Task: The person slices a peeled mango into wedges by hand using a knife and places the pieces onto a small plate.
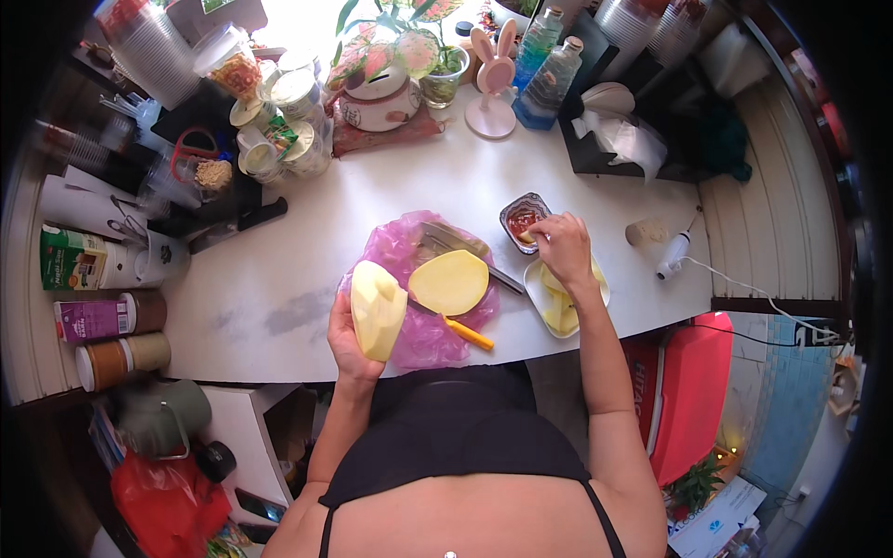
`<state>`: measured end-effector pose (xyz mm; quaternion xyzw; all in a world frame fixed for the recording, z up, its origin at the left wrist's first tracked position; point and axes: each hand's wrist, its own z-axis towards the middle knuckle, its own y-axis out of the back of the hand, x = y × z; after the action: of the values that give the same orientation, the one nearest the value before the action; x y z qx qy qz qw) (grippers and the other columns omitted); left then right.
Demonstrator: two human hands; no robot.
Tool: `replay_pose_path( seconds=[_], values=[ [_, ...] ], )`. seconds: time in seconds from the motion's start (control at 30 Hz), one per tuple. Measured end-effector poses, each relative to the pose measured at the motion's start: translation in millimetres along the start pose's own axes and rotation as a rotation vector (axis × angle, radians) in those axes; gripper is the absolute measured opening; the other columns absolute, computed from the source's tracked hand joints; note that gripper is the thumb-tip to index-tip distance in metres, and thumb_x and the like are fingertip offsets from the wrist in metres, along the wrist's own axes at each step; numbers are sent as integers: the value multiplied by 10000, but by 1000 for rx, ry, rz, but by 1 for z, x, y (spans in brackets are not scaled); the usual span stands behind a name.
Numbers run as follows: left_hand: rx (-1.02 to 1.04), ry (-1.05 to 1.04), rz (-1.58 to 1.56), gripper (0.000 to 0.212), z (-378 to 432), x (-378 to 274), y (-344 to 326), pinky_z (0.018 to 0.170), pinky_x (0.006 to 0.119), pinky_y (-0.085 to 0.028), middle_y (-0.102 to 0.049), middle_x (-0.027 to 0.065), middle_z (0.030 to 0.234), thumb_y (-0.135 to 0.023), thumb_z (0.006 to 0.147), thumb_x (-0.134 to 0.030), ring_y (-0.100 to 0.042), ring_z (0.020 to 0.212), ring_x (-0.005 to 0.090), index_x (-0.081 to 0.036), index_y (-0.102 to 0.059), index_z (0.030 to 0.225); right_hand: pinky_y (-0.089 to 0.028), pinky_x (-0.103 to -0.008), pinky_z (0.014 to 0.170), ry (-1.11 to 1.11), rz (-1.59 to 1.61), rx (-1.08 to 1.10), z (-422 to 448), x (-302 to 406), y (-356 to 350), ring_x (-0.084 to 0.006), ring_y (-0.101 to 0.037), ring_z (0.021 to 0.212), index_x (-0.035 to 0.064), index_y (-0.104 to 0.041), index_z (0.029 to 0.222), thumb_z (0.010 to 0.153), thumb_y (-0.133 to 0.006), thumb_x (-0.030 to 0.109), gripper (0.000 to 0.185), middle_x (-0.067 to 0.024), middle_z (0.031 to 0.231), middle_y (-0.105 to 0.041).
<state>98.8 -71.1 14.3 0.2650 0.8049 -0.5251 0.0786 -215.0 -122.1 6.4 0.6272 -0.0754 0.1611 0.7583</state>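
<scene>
My left hand holds a peeled, pale yellow piece of fruit, perhaps green mango, upright at the left edge of a pink plastic bag. On the bag lie another cut fruit half, a knife with a yellow handle and a metal utensil, partly hidden under the fruit. With its fingertips, my right hand pinches a small fruit slice in a patterned square bowl of red sauce. Below that hand sits a white dish with fruit slices, partly covered by my forearm.
A black-handled knife lies at the left near stacked lidded cups. A round ceramic pot, a rabbit-shaped stand and glass bottles line the back. At right are a black tissue box and a corded white device.
</scene>
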Motion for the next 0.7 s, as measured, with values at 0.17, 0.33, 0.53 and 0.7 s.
replay_pose_path(
  seconds=[0.17,0.33,0.53,0.7],
  values=[
    [-18,-4,3,441,0,0,-4,910,370,-422,-573,108,1112,-330,918,-356,-558,1013,242,-23,-497,1153,-405,-361,731,-232,-4,-177,0,-6,-1,-251,-559,754,95,-676,726,714,-589,104,89,-69,741,-629],
    [-37,8,14,441,3,1,-5,914,370,-418,-562,109,1126,-332,917,-357,-551,1023,244,-26,-483,1166,-451,-359,702,-334,177,-92,-2,-9,-20,-272,-592,705,65,-686,766,709,-591,93,114,-105,716,-639],
    [-54,-10,43,432,3,-2,1,914,379,-420,-545,102,1147,-309,920,-343,-532,1049,244,-46,-462,1195,-469,-254,638,-716,586,-67,-7,-11,-7,-161,-618,676,5,-677,823,725,-596,53,136,-109,711,-652],
    [-65,-5,56,429,2,-2,-3,915,375,-416,-540,102,1151,-299,921,-341,-526,1052,243,-47,-465,1187,-408,-199,578,-810,957,-132,-16,-22,0,-79,-514,643,-27,-653,888,743,-591,21,165,-44,753,-625]
  ],
)
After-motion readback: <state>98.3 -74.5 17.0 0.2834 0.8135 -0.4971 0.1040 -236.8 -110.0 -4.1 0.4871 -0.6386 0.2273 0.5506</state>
